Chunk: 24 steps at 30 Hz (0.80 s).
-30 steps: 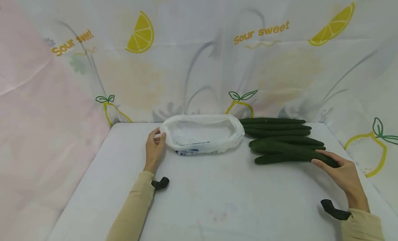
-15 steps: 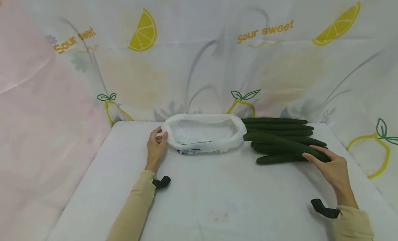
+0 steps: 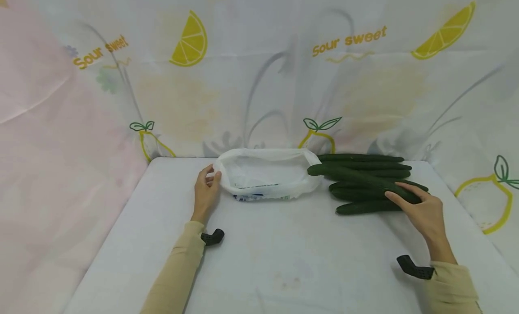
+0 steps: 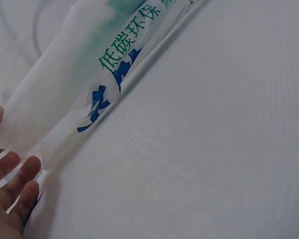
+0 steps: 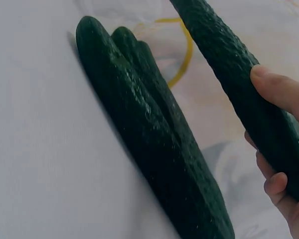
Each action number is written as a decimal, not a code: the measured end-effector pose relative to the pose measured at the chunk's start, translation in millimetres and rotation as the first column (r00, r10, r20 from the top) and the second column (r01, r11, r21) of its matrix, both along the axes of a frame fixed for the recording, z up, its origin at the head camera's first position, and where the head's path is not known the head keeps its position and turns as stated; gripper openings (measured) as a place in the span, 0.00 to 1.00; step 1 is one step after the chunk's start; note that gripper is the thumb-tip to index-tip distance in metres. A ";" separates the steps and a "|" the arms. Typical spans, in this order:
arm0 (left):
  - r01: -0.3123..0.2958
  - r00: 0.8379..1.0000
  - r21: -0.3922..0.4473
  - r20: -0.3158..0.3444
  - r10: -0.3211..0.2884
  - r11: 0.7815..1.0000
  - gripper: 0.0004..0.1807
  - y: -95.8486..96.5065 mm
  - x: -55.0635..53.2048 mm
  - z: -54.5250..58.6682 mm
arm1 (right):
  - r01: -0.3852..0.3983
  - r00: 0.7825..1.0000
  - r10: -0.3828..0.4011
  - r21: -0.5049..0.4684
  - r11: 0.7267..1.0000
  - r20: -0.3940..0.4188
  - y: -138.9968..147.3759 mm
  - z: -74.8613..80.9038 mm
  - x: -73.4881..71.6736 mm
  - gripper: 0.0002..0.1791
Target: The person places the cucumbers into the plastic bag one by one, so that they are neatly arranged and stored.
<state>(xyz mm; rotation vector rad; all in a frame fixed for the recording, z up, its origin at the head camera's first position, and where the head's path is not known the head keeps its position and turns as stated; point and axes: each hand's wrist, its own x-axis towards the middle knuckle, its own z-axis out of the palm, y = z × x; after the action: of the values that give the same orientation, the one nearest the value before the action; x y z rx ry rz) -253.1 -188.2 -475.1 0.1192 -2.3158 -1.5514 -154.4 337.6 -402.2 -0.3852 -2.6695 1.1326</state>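
We have our right hand point(image 3: 425, 210) clamped on one cucumber point(image 3: 357, 175), left hand point(image 3: 206, 194) pinching the plastic bag point(image 3: 279, 189) at its rim.
Cucumber tip, leftward of our right hand, overlaps the bag's nearer side in view; contact unclear. We'd carry the tip high, rim steady, to avoid snagging. Loose cucumbers point(image 3: 366, 208) crowd left of and beyond that hand; table point(image 3: 284, 255) gives us room between hands, nearside.

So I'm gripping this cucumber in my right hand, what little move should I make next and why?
Probably guide the gripped cucumber leftward into the white plastic bag: your right hand holds its near end, its far end overlaps the bag's right rim in the head view, the mouth is open, and your left hand is at the opposite rim.
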 end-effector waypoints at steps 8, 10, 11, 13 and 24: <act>0.003 1.000 0.018 -0.006 -0.002 1.000 0.25 -1.7 0.3 -2.0 | -0.020 1.000 0.020 -0.004 1.000 -0.007 -18.9 10.7 -4.6 0.36; 0.011 1.000 0.017 -0.006 -0.011 1.000 0.26 -1.6 -0.1 -2.7 | -0.026 0.999 0.025 -0.007 1.000 -0.025 -22.4 10.7 -6.0 0.36; 0.014 1.000 0.015 -0.005 -0.014 1.000 0.26 -1.3 -0.1 -2.8 | -0.032 0.999 0.032 -0.009 0.999 -0.033 -23.9 10.7 -6.5 0.36; 0.013 1.000 0.014 -0.005 -0.013 1.000 0.26 -0.7 -0.1 -2.9 | -0.042 0.998 0.042 -0.007 0.999 -0.042 -26.8 10.8 -8.2 0.36; 0.009 1.000 0.017 0.009 -0.009 1.000 0.26 0.3 2.1 0.1 | -0.050 0.995 0.059 0.103 0.993 -0.080 -45.1 16.0 -18.2 0.35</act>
<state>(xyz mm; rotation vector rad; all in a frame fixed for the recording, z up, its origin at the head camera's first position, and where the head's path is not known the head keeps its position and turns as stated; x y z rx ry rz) -251.0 -187.9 -475.0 0.1207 -2.3139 -1.5782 -172.7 292.5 -386.1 -0.2435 -2.6663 1.0002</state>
